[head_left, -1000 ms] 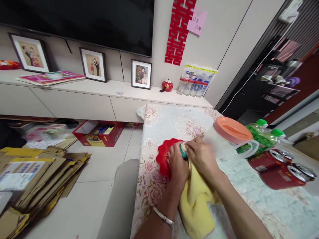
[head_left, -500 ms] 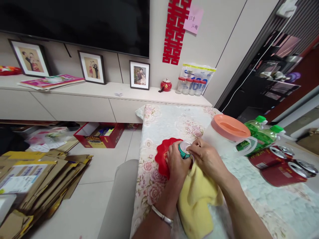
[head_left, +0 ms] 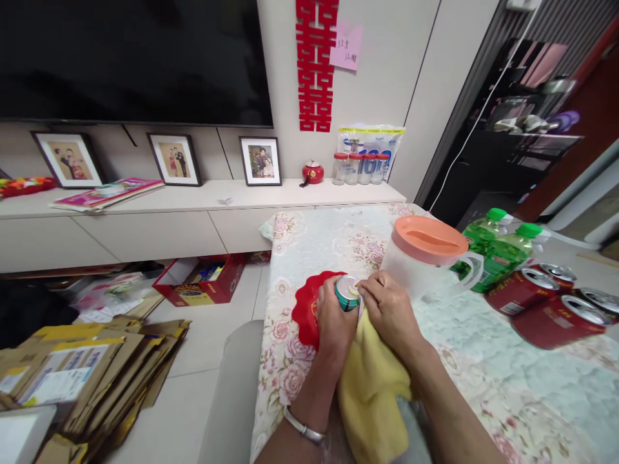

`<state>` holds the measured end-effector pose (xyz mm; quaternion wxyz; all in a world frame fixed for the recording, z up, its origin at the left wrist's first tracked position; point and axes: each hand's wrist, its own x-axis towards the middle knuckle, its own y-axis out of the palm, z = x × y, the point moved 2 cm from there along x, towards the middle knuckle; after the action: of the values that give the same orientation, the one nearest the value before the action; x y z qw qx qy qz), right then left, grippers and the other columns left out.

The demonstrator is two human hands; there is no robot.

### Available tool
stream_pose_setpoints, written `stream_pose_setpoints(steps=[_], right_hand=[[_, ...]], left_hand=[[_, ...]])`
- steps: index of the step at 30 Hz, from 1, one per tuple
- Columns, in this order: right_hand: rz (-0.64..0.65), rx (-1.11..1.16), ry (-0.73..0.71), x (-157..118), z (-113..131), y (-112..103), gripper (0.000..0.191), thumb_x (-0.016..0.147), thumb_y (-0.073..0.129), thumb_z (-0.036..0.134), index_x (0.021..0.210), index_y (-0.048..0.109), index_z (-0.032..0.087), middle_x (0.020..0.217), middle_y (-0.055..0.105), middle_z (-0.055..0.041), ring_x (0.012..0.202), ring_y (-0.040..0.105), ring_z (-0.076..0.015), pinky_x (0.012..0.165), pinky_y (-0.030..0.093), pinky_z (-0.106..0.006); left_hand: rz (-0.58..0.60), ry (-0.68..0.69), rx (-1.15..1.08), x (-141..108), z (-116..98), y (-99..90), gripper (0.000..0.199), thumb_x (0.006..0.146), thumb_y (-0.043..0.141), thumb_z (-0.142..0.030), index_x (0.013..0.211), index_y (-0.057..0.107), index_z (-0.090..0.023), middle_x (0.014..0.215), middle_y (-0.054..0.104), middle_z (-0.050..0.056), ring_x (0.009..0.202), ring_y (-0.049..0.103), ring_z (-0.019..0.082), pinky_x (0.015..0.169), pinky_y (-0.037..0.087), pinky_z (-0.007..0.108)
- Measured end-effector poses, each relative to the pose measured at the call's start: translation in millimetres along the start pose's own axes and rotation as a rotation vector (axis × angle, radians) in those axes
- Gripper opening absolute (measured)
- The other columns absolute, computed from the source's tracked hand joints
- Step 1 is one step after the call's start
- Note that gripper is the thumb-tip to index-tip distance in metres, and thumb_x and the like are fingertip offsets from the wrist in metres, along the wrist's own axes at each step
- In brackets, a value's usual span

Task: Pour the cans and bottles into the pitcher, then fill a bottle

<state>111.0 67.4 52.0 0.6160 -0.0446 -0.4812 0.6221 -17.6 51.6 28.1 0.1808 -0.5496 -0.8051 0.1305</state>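
Observation:
A green can with a silver top (head_left: 347, 294) is wrapped by the fingers of my left hand (head_left: 333, 322), above a red scalloped dish (head_left: 305, 312). My right hand (head_left: 389, 306) pinches a yellow cloth (head_left: 374, 386) at the can's top edge, with a bit of cloth lying on the lid. The rest of the cloth hangs down between my forearms onto the flowered tablecloth (head_left: 324, 241).
Right of my hands stand a pitcher with an orange lid (head_left: 430, 240), green bottles (head_left: 503, 254) and several red cans (head_left: 556, 319). Flattened cardboard (head_left: 111, 367) and a red box (head_left: 200, 280) lie on the floor at left.
The view has shifted, so the table items appear a little further left. The cloth's edge now reaches onto the can's lid under my right fingers.

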Motion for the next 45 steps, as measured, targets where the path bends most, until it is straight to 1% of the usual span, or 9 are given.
stream_pose_setpoints(steps=[5, 11, 18, 24, 27, 31, 34, 39, 45], right_hand=[[-0.075, 0.175, 0.072, -9.6, -14.9, -2.8, 0.027, 0.100, 0.052, 0.033, 0.090, 0.074, 0.019, 0.089, 0.069, -0.0063, 0.086, 0.067, -0.0185, 0.078, 0.052, -0.028], [-0.206, 0.161, 0.224, -17.6, -25.9, 9.4, 0.029, 0.097, 0.051, 0.033, 0.092, 0.076, 0.018, 0.088, 0.070, -0.0078, 0.086, 0.067, -0.0223, 0.080, 0.049, -0.033], [-0.114, 0.122, 0.261, -19.0, -31.2, 23.0, 0.028, 0.094, 0.050, 0.026, 0.090, 0.077, 0.019, 0.087, 0.070, -0.0081, 0.085, 0.065, -0.0216, 0.079, 0.045, -0.031], [-0.035, 0.084, 0.270, -20.8, -33.7, 23.6, 0.022, 0.088, 0.054, 0.018, 0.075, 0.072, 0.018, 0.074, 0.063, -0.0077, 0.069, 0.056, -0.0189, 0.067, 0.037, -0.029], [-0.044, 0.130, 0.255, -19.5, -27.8, 18.8, 0.022, 0.090, 0.054, 0.020, 0.077, 0.071, 0.018, 0.077, 0.065, -0.0066, 0.072, 0.059, -0.0184, 0.070, 0.040, -0.028], [-0.103, 0.226, 0.224, -16.7, -17.8, 11.4, 0.025, 0.098, 0.053, 0.032, 0.092, 0.074, 0.020, 0.091, 0.071, -0.0057, 0.085, 0.066, -0.0187, 0.079, 0.047, -0.028], [-0.139, 0.259, 0.223, -15.9, -16.9, 10.3, 0.028, 0.098, 0.051, 0.035, 0.097, 0.075, 0.020, 0.094, 0.072, -0.0063, 0.088, 0.067, -0.0197, 0.082, 0.049, -0.029], [-0.099, 0.272, 0.242, -16.8, -25.0, 16.8, 0.026, 0.093, 0.052, 0.029, 0.089, 0.076, 0.020, 0.088, 0.072, -0.0063, 0.083, 0.068, -0.0198, 0.078, 0.049, -0.030], [-0.028, 0.257, 0.256, -19.1, -25.1, 18.5, 0.022, 0.087, 0.054, 0.022, 0.075, 0.072, 0.020, 0.076, 0.068, -0.0047, 0.072, 0.063, -0.0190, 0.069, 0.044, -0.029]], left_hand=[[0.022, 0.009, -0.061, -0.1, 1.3, -1.4, 0.047, 0.077, 0.079, -0.011, 0.118, 0.059, -0.026, 0.120, 0.069, 0.005, 0.114, 0.065, 0.025, 0.096, 0.050, 0.035], [0.029, 0.047, -0.076, 1.0, 6.1, -0.7, 0.051, 0.076, 0.082, -0.013, 0.119, 0.059, -0.026, 0.120, 0.069, 0.007, 0.115, 0.065, 0.026, 0.097, 0.050, 0.038], [0.090, 0.117, -0.097, 3.1, 20.6, -2.1, 0.063, 0.071, 0.079, -0.010, 0.128, 0.056, -0.024, 0.129, 0.065, 0.010, 0.123, 0.061, 0.030, 0.105, 0.047, 0.044], [0.115, 0.121, -0.179, 2.6, 28.6, -3.8, 0.068, 0.069, 0.073, -0.004, 0.131, 0.054, -0.023, 0.128, 0.064, 0.009, 0.125, 0.060, 0.030, 0.109, 0.044, 0.047], [0.108, 0.123, -0.234, 0.8, 28.4, -4.6, 0.068, 0.069, 0.074, -0.006, 0.131, 0.055, -0.024, 0.129, 0.063, 0.009, 0.126, 0.060, 0.029, 0.110, 0.045, 0.045], [0.103, 0.109, -0.316, -5.5, 24.7, -5.3, 0.061, 0.074, 0.080, -0.015, 0.130, 0.058, -0.025, 0.126, 0.066, 0.009, 0.119, 0.064, 0.028, 0.104, 0.050, 0.043], [0.057, 0.099, -0.352, -9.8, 21.0, -6.8, 0.060, 0.072, 0.084, -0.020, 0.127, 0.060, -0.025, 0.125, 0.068, 0.009, 0.117, 0.066, 0.028, 0.102, 0.053, 0.042], [0.002, 0.110, -0.372, -11.5, 17.1, -10.2, 0.061, 0.069, 0.085, -0.020, 0.125, 0.061, -0.025, 0.125, 0.069, 0.009, 0.118, 0.066, 0.028, 0.102, 0.054, 0.042], [0.036, 0.042, -0.380, -11.2, 16.7, -11.1, 0.068, 0.069, 0.082, -0.023, 0.131, 0.056, -0.024, 0.128, 0.067, 0.010, 0.115, 0.068, 0.028, 0.101, 0.055, 0.043]])
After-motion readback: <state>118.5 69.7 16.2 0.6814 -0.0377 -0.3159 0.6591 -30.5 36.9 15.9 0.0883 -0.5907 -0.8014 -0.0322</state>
